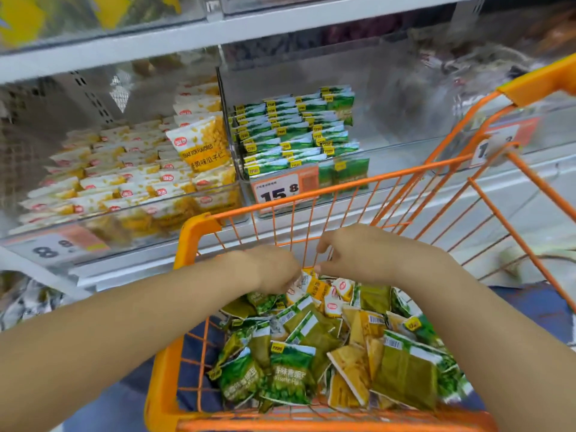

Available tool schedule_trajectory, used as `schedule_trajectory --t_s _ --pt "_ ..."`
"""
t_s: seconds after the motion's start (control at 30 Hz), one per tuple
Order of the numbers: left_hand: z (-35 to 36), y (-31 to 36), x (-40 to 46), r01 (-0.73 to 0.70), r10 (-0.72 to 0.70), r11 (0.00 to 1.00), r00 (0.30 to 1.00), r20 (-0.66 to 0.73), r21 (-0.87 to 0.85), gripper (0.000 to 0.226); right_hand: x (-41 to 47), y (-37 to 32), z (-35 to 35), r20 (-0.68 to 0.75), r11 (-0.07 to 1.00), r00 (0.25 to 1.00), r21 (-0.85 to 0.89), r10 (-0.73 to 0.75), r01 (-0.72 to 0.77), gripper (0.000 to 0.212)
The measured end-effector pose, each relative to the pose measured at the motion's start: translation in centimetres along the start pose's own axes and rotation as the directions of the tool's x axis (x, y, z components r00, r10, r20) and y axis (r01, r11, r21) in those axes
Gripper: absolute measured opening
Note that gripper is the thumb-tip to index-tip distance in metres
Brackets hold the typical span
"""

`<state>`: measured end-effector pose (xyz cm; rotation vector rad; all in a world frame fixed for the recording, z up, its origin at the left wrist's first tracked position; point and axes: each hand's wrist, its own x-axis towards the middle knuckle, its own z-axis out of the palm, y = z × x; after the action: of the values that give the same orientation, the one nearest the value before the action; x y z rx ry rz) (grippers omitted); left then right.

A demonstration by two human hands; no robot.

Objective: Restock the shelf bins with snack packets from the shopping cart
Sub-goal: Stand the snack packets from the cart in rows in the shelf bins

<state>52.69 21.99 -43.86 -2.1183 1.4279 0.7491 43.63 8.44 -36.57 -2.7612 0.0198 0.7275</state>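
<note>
An orange wire shopping cart (199, 227) stands below me, filled with several green packets (291, 374) and yellow-and-white packets (335, 302). My left hand (274, 269) reaches into the far end of the cart, its fingers curled round a yellow-and-white packet (300, 283) there. My right hand (352, 254) hovers just beside it over the same pile, fingers bent downward; whether it holds anything is hidden. On the shelf ahead, a clear bin (218, 190) at the left holds yellow-and-white packets and a clear bin (402, 151) to its right holds stacked green packets (290, 135).
Price tags (282, 188) hang on the bin fronts. A white shelf ledge (343, 222) runs between bins and cart. Another shelf level (218, 29) sits above with more bins. The cart's orange handle (539, 82) rises at the right. Blurred goods lie at lower left.
</note>
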Motion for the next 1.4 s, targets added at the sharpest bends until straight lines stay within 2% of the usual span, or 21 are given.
schedule_trajectory --t_s 0.23,0.3,0.4,0.53,0.63,0.7,0.77,0.83,0.9,0.97,1.07,1.13,1.2,1.27,1.33,1.4 --pt "1.1 -0.2 0.3 -0.020 0.009 0.990 0.997 0.081 0.137 0.045 -0.1 0.8 0.1 -0.017 1.000 1.000 -0.005 0.026 -0.026 0.047" --pt "1.0 -0.3 0.2 0.006 -0.017 0.995 0.994 0.109 0.103 0.057 -0.1 0.9 0.3 -0.005 0.999 0.999 -0.010 0.033 -0.033 0.047" --pt "1.4 -0.4 0.2 0.035 -0.045 0.998 0.985 0.166 0.060 0.063 -0.1 1.1 0.4 0.000 0.999 0.999 -0.006 0.041 -0.041 0.047" --pt "1.0 0.0 -0.2 0.011 -0.012 1.000 0.992 0.125 0.002 0.056 -0.3 1.4 0.6 0.010 0.998 0.998 0.025 0.061 -0.061 0.049" --pt "-0.1 -0.3 -1.3 -0.031 0.033 0.972 0.999 0.003 -0.232 0.040 -0.5 1.5 0.1 -0.012 0.995 0.999 0.087 0.050 -0.049 0.051" --pt "-1.1 -0.6 -2.6 -0.063 0.019 0.869 0.995 -0.095 -0.491 0.036 -0.7 1.8 -0.5 0.001 0.976 0.999 0.215 0.032 -0.032 0.058" --pt "-2.2 -1.0 -4.2 -0.113 -0.029 0.710 0.981 -0.190 -0.695 0.036 -1.1 2.0 -1.2 0.101 0.920 0.995 0.390 0.003 -0.042 0.070" --pt "-3.1 -1.1 -5.7 -0.164 -0.099 0.538 0.962 -0.255 -0.827 0.037 -1.5 2.1 -1.8 0.192 0.861 0.980 0.505 -0.044 -0.060 0.077" --pt "-3.7 -1.2 -6.9 -0.228 -0.177 0.384 0.933 -0.314 -0.895 0.038 -2.0 1.9 -2.2 0.218 0.816 0.972 0.576 -0.093 -0.052 0.078" --pt "-4.0 -0.6 -7.7 -0.319 -0.237 0.268 0.893 -0.384 -0.909 0.034 -2.2 1.6 -2.4 0.193 0.774 0.971 0.633 -0.144 -0.012 0.068" --pt "-4.3 0.7 -7.7 -0.432 -0.376 0.099 0.818 -0.435 -0.897 0.044 -2.0 1.7 -2.5 0.044 0.684 0.992 0.728 -0.122 0.052 0.031" --pt "-4.8 1.2 -7.8 -0.478 -0.498 0.024 0.756 -0.425 -0.878 0.033 -1.8 2.3 -2.7 -0.091 0.624 0.993 0.773 -0.068 0.114 0.028" --pt "-5.3 1.1 -8.2 -0.487 -0.556 -0.014 0.730 -0.398 -0.873 0.027 -1.6 2.5 -3.0 -0.186 0.561 0.982 0.809 -0.037 0.175 0.030" --pt "-5.6 0.9 -8.5 -0.461 -0.519 -0.021 0.763 -0.385 -0.887 0.036 -1.5 2.1 -3.3 -0.303 0.471 0.952 0.845 0.034 0.252 0.022" --pt "-6.0 1.3 -8.7 -0.440 -0.456 -0.009 0.801 -0.388 -0.898 0.038 -1.3 1.6 -3.7 -0.394 0.397 0.909 0.862 0.134 0.316 0.026" --pt "-6.6 1.9 -8.6 -0.461 -0.477 -0.014 0.783 -0.399 -0.887 0.034 -1.3 1.5 -3.9 -0.423 0.354 0.891 0.869 0.165 0.347 0.029"
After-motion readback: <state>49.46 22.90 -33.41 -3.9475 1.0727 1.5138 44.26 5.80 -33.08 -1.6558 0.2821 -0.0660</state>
